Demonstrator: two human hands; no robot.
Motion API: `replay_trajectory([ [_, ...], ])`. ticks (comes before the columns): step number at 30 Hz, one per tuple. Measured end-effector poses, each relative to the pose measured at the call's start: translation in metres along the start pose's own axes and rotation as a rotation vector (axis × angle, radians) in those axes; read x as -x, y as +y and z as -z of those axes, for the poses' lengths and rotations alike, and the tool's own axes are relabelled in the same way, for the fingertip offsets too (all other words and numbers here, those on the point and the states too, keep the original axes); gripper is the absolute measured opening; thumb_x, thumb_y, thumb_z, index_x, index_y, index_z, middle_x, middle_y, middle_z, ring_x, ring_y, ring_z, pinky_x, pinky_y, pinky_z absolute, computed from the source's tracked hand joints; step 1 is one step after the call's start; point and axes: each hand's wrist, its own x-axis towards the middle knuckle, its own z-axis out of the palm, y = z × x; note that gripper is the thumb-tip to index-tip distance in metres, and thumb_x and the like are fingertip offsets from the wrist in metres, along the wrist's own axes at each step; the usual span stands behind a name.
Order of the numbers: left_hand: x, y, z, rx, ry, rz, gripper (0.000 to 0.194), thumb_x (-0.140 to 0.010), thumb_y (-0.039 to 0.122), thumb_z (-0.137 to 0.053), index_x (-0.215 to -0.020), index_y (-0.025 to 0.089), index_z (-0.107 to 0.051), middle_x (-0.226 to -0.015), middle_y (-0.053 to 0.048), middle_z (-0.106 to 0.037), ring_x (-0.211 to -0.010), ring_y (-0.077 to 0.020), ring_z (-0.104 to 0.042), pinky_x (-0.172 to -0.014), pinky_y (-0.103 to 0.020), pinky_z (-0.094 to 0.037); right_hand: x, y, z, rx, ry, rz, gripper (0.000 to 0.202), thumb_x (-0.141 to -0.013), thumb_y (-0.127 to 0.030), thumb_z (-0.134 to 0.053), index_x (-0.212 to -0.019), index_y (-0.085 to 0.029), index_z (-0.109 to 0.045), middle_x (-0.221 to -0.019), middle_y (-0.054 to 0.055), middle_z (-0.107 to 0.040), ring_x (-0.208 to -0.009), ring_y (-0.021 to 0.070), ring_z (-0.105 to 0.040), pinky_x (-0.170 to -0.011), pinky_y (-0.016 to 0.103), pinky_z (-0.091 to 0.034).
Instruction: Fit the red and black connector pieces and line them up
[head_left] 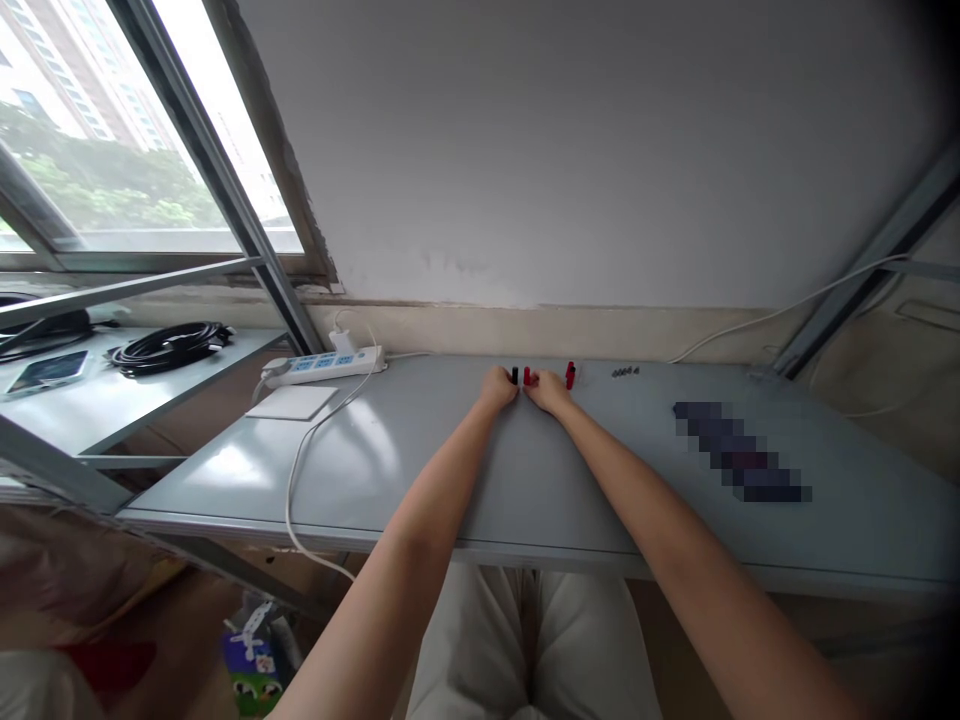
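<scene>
Both of my arms reach to the back of the grey table, where the hands are close together. My left hand (499,387) has its fingers closed at a small black piece (515,376). Just to the right, my right hand (547,391) is closed at a small red piece (527,376). The two pieces stand upright with a narrow gap between them. Other small red pieces (571,375) are beside my right hand, on its right. Farther right lies a short row of several small dark metal-looking parts (625,372).
On the grey table (420,480), a white power strip (326,365), a flat white square (291,402) and a white cable (301,445) lie to the left. A blurred-out dark object (739,450) is at right. Coiled black cables (174,347) rest on the left shelf.
</scene>
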Motion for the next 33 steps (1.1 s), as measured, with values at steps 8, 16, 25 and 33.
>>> replay_trajectory([
  [8,0.004,0.007,0.002,-0.034,-0.024,0.055,0.012,-0.058,0.022,-0.063,-0.058,0.015,-0.054,-0.070,-0.012,-0.061,-0.073,-0.0241,-0.058,-0.065,-0.033,-0.043,0.000,-0.005,-0.003,0.021,0.009,-0.046,0.023,-0.073,-0.031,-0.053,-0.091,-0.018,-0.059,-0.095,0.010,-0.062,-0.089,0.0190,-0.056,-0.072,0.028,-0.040],
  [16,0.038,0.022,0.039,-0.311,-0.194,-0.186,0.023,-0.066,0.026,-0.058,-0.085,0.014,-0.059,-0.092,-0.012,-0.062,-0.086,-0.0225,-0.057,-0.071,-0.029,-0.041,0.046,0.010,0.044,0.107,0.022,0.172,0.022,-0.076,-0.024,-0.049,-0.095,-0.017,-0.059,-0.095,0.008,-0.062,-0.090,0.0186,-0.055,-0.077,0.029,-0.039],
  [25,0.066,0.063,-0.005,-0.333,-0.287,-0.577,0.052,-0.076,0.026,-0.044,-0.125,0.011,-0.034,-0.112,-0.013,-0.054,-0.102,-0.0222,-0.049,-0.083,-0.030,-0.038,0.061,0.061,0.071,0.234,0.130,-0.021,0.024,-0.078,-0.024,-0.044,-0.096,-0.018,-0.059,-0.096,0.009,-0.061,-0.090,0.0205,-0.054,-0.073,0.030,-0.040],
  [33,0.057,0.070,-0.043,-0.355,-0.090,-0.471,0.063,-0.079,0.021,-0.038,-0.135,0.012,-0.010,-0.115,-0.016,-0.048,-0.106,-0.0247,-0.043,-0.084,-0.036,-0.036,0.050,0.079,0.056,0.301,0.147,-0.100,0.043,-0.082,-0.025,-0.035,-0.123,-0.016,-0.040,-0.126,0.015,-0.042,-0.114,0.0261,-0.036,-0.087,0.043,-0.033],
])
